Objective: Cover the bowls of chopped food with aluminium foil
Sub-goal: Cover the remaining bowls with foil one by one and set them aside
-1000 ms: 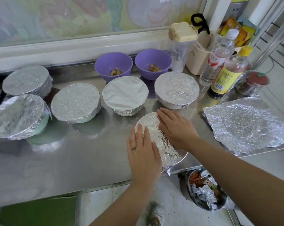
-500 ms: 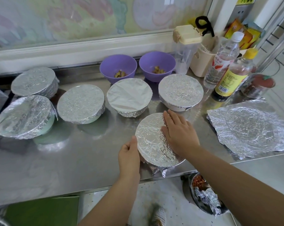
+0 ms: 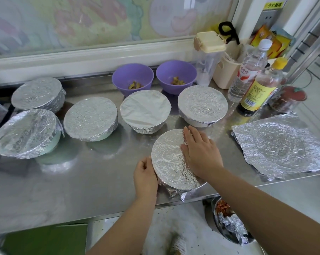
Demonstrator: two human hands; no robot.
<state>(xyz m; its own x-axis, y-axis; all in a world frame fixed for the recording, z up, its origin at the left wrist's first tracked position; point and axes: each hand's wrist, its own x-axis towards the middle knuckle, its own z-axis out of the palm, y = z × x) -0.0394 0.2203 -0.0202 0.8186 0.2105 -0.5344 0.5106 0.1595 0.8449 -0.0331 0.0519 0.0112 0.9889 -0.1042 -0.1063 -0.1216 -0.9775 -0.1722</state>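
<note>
A foil-covered bowl [image 3: 166, 161] sits near the front edge of the steel counter [image 3: 72, 181]. My right hand [image 3: 201, 153] lies flat on the right half of its foil top. My left hand [image 3: 145, 174] curls round the bowl's left rim and grips the foil there. Behind it stand several more foil-covered bowls [image 3: 90, 118], and two purple bowls [image 3: 132, 78] of chopped food stand open at the back. A loose, crumpled foil sheet [image 3: 282, 146] lies at the right.
Two bottles [image 3: 260, 89], a clear jug with a cream lid [image 3: 208, 57], a beige holder and a red-lidded jar [image 3: 287, 98] crowd the back right. Below the counter edge a bin [image 3: 229, 221] holds foil scraps. A window ledge runs along the back.
My left hand slid off the foil top to the bowl's left rim and now grips it. My right hand stays pressed on the right side.
</note>
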